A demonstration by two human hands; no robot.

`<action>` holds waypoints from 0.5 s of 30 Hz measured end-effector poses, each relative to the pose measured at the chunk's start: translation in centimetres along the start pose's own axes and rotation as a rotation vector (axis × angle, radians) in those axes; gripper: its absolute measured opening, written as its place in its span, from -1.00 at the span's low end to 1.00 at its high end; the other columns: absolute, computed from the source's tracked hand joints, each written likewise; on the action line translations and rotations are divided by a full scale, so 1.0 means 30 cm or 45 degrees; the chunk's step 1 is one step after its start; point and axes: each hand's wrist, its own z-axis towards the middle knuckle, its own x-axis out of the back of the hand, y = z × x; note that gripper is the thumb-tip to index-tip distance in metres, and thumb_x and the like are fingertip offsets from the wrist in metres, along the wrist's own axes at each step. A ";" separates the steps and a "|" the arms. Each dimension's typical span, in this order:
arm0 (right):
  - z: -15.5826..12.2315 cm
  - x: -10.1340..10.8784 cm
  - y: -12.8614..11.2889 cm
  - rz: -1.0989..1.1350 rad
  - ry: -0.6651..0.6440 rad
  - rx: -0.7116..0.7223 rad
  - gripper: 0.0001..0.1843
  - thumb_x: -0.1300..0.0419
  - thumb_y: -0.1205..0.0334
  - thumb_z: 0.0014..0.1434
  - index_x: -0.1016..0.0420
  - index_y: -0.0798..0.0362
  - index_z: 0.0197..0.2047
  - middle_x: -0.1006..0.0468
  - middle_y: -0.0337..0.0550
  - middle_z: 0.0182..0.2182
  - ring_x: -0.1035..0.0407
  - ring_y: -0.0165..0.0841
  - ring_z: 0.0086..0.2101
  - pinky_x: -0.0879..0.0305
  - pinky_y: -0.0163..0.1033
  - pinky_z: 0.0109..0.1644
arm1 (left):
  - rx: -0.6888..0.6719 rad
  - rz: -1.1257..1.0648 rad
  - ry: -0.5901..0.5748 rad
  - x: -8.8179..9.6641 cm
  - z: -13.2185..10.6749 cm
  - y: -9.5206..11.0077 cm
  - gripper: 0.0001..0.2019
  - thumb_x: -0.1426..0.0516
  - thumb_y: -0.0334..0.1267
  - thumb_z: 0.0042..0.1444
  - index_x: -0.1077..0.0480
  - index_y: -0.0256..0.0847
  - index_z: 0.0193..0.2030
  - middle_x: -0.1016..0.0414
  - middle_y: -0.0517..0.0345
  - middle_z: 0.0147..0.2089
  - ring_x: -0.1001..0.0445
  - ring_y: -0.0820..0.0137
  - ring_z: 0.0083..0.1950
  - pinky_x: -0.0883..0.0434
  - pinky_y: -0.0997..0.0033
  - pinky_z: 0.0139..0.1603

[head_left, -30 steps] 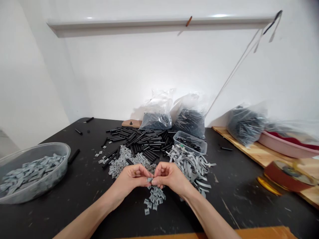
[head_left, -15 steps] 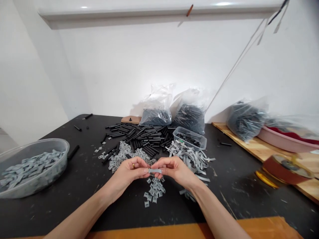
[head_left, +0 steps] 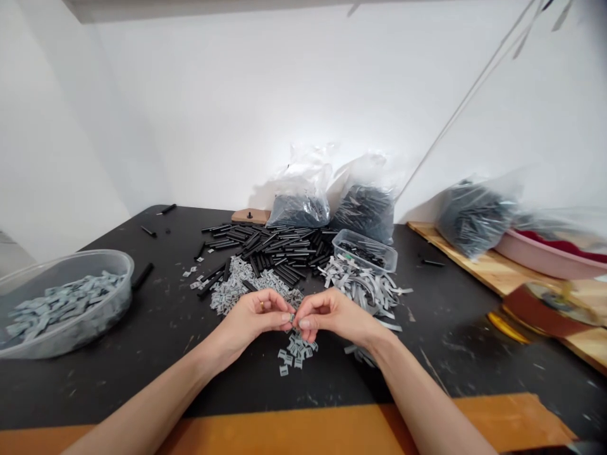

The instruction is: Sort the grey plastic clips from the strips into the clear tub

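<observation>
My left hand [head_left: 263, 314] is closed, its thumb and forefinger pinching a small grey buckle [head_left: 291, 317]. Right up against it, my right hand [head_left: 334, 314] is closed too, pinching a short grey strap that its fingers almost wholly hide. Below the fingertips lies a small heap of loose grey buckles [head_left: 287, 359]. Behind my left hand spreads a larger pile of grey buckles [head_left: 237, 278]. A pile of cut grey straps [head_left: 360, 284] lies just beyond my right hand.
Black tubes [head_left: 279, 243] are heaped at the back, before two clear bags [head_left: 363, 205]. Beside them sits a clear plastic box [head_left: 386, 260] with dark pieces. At left stands a clear basin [head_left: 124, 303] of grey pieces; at right, a tape roll [head_left: 535, 309] near a wooden board [head_left: 474, 262].
The grey strap lay stretched between my hands; now it is mostly hidden in my right fingers, which have curled and closed in toward the left. The head view has tilted down slightly.
</observation>
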 end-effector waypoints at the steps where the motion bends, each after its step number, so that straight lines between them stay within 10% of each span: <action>1: 0.001 -0.001 0.001 0.011 0.019 -0.003 -0.66 -0.36 0.06 0.02 -0.59 0.19 -0.27 -0.54 -0.13 -0.44 -0.42 -0.43 -0.45 -0.41 -0.27 -0.28 | -0.005 0.007 -0.002 0.000 0.000 0.000 -0.87 -0.30 -0.37 0.00 -0.42 -0.26 -0.35 -0.54 0.09 -0.22 -0.49 0.42 -0.24 -0.43 0.36 -0.09; 15: -0.009 0.003 -0.019 -0.006 0.049 0.030 -0.68 -0.38 0.08 -0.02 -0.61 0.17 -0.29 -0.53 -0.17 -0.45 -0.40 -0.46 -0.46 -0.40 -0.30 -0.29 | -0.027 0.009 0.005 -0.015 -0.005 0.005 -0.85 -0.31 -0.32 -0.02 -0.41 -0.24 -0.37 -0.54 0.10 -0.22 -0.48 0.42 -0.25 -0.41 0.38 -0.11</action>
